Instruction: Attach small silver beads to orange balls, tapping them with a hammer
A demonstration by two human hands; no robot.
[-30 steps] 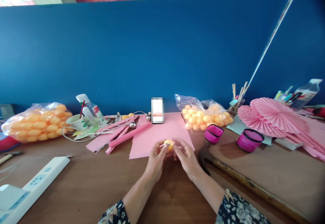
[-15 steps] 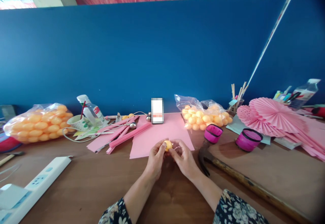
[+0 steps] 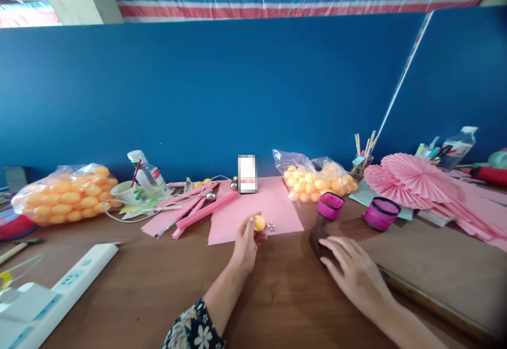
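My left hand (image 3: 246,243) pinches a small orange ball (image 3: 260,223) over the near edge of a pink paper sheet (image 3: 257,209). A tiny silvery metal piece (image 3: 271,227) lies on the sheet just right of the ball. My right hand (image 3: 352,271) is spread, fingers out, over the dark head of a hammer (image 3: 317,235) whose wooden handle runs to the lower right. Whether the fingers touch the hammer head I cannot tell.
Two clear bags of orange balls (image 3: 63,196) (image 3: 320,177) sit by the blue wall. Pink folded strips (image 3: 194,209), two magenta cups (image 3: 330,205) (image 3: 380,213), pink paper fans (image 3: 415,177), a bottle (image 3: 146,172), a phone (image 3: 247,173) and a white power strip (image 3: 51,293) lie around.
My right hand has let go of the ball and moved right and down onto the hammer head. My left hand keeps the ball alone. A small metal piece now lies on the pink sheet.
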